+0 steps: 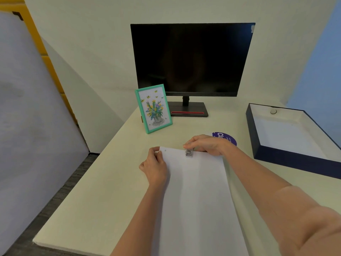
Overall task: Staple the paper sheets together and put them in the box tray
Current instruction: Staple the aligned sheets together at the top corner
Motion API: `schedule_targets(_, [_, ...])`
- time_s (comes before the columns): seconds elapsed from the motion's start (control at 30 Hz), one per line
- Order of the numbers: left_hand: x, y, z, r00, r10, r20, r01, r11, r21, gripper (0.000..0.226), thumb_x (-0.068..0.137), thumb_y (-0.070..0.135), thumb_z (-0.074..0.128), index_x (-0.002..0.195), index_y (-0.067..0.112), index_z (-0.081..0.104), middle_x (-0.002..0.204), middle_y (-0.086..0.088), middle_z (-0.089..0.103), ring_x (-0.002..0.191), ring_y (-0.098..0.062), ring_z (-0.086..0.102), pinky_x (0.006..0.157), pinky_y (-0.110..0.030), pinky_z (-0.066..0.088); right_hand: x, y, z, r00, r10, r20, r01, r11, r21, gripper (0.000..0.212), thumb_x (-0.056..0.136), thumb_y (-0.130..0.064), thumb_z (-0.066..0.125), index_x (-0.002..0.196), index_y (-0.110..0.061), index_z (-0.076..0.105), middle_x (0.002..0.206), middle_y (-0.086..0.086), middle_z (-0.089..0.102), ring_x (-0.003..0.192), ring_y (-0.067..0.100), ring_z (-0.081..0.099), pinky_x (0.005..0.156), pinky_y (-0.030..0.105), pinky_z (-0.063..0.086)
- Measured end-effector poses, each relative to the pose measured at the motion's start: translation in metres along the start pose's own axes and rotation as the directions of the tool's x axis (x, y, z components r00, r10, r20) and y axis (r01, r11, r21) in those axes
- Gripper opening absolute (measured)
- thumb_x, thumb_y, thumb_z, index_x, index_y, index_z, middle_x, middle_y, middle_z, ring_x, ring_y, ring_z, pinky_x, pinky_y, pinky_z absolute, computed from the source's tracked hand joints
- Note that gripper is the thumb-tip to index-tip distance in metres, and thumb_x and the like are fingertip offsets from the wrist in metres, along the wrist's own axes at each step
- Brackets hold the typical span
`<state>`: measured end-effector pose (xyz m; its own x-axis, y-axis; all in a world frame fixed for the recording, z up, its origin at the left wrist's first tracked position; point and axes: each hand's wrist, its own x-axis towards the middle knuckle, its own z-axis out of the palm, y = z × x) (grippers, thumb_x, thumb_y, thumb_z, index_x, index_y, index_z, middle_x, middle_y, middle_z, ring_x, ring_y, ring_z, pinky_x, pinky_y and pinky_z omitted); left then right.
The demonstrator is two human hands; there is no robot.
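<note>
White paper sheets [195, 191] lie stacked on the cream desk [103, 182] in front of me. My left hand [154, 168] grips the stack at its far left corner, with the thumb on top. My right hand [204, 145] is closed around a small silver stapler [189, 152], whose jaw straddles the far edge of the sheets near the middle. Most of the stapler is hidden under my fingers. The dark blue box tray [287, 156] with a white inside stands open to the right, apart from the paper.
A black monitor [190, 60] on its stand occupies the back of the desk. A green picture frame [153, 109] with a flower drawing leans in front of it. A purple round sticker [224, 138] lies behind my right hand. A small round object [273, 111] rests in the tray's far end.
</note>
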<state>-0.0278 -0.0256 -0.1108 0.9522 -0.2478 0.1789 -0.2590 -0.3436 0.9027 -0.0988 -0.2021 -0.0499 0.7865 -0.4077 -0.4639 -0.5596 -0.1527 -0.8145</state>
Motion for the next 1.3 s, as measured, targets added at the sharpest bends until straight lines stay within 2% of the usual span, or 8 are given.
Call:
schedule_targets(0.3, [-0.0012,0.0013,-0.0007,1.000,-0.001,0.008,0.001,1.000,-0.022,0.026,0.095,0.009,0.037,0.109,0.012,0.058,0.062,0.012,0.048,0.078,-0.020,0.050,0.087,-0.025,0.020,0.0006,0.0000,-0.0002,1.000,0.012,-0.002,-0.012,1.000,-0.016,0.054,0.079,-0.035,0.074,0.123,-0.010,0.055,0.128,0.012,0.059,0.116,0.024,0.058,0.103,0.042,0.047])
schedule_targets(0.4, [-0.0012,0.0017,-0.0006,1.000,-0.001,0.013,0.002,1.000,-0.013,0.025,0.095,0.009,0.037,0.109,0.012,0.059,0.062,0.012,0.048,0.077,-0.021,0.050,0.089,-0.027,0.021,-0.0012,-0.0011,0.0005,1.000,0.014,0.012,-0.014,1.000,-0.008,0.053,0.082,-0.031,0.072,0.126,-0.008,0.053,0.128,0.011,0.058,0.113,0.022,0.058,0.098,0.038,0.049])
schedule_targets(0.5, [-0.0002,0.0014,0.0000,1.000,-0.003,0.011,0.003,1.000,-0.013,0.025,0.095,0.009,0.037,0.109,0.012,0.058,0.062,0.012,0.048,0.077,-0.021,0.051,0.090,-0.027,0.021,-0.0014,-0.0043,0.0025,1.000,0.019,0.021,-0.019,1.000,-0.013,0.051,0.084,-0.033,0.069,0.125,-0.008,0.053,0.117,0.008,0.059,0.103,0.018,0.058,0.093,0.036,0.048])
schedule_targets(0.6, [0.0004,0.0006,0.0004,1.000,-0.008,0.009,0.008,1.000,-0.022,0.026,0.096,0.009,0.036,0.109,0.012,0.058,0.062,0.013,0.048,0.077,-0.020,0.050,0.090,-0.026,0.020,-0.0012,-0.0047,0.0029,1.000,0.025,0.016,-0.025,1.000,-0.017,0.052,0.085,-0.044,0.066,0.122,-0.009,0.054,0.110,0.004,0.059,0.110,0.021,0.055,0.097,0.037,0.046])
schedule_targets(0.77, [0.0000,-0.0001,0.0002,1.000,-0.002,0.005,0.002,1.000,-0.013,0.025,0.096,0.009,0.037,0.109,0.013,0.058,0.062,0.012,0.048,0.077,-0.019,0.049,0.087,-0.025,0.020,-0.0001,-0.0007,-0.0024,1.000,0.024,0.020,-0.025,0.999,0.021,0.055,0.081,-0.043,0.070,0.121,-0.007,0.056,0.121,0.010,0.059,0.110,0.022,0.058,0.099,0.040,0.048])
schedule_targets(0.83, [0.0002,-0.0003,0.0001,1.000,-0.001,0.003,0.001,1.000,-0.012,0.025,0.095,0.009,0.037,0.109,0.013,0.058,0.062,0.012,0.048,0.076,-0.019,0.048,0.087,-0.025,0.020,0.0009,-0.0001,-0.0026,1.000,0.021,0.023,-0.022,1.000,0.021,0.055,0.081,-0.039,0.072,0.122,-0.006,0.055,0.120,0.011,0.060,0.105,0.022,0.060,0.096,0.039,0.049])
schedule_targets(0.97, [-0.0002,0.0000,0.0002,1.000,-0.001,0.004,0.001,1.000,-0.025,0.026,0.095,0.009,0.037,0.108,0.013,0.059,0.061,0.012,0.048,0.077,-0.020,0.050,0.089,-0.026,0.021,0.0024,0.0005,-0.0008,1.000,0.015,0.006,-0.015,1.000,-0.008,0.056,0.079,-0.039,0.074,0.122,-0.008,0.055,0.121,0.012,0.060,0.113,0.025,0.058,0.102,0.043,0.047])
schedule_targets(1.3, [0.0014,-0.0026,0.0020,1.000,-0.012,0.010,0.012,0.999,-0.037,0.025,0.095,0.011,0.037,0.107,0.013,0.059,0.060,0.012,0.049,0.083,-0.023,0.052,0.088,-0.025,0.021,0.0020,0.0014,-0.0026,1.000,0.000,0.011,0.000,1.000,-0.017,0.057,0.079,-0.039,0.073,0.123,-0.007,0.054,0.124,0.013,0.059,0.106,0.023,0.059,0.099,0.040,0.047])
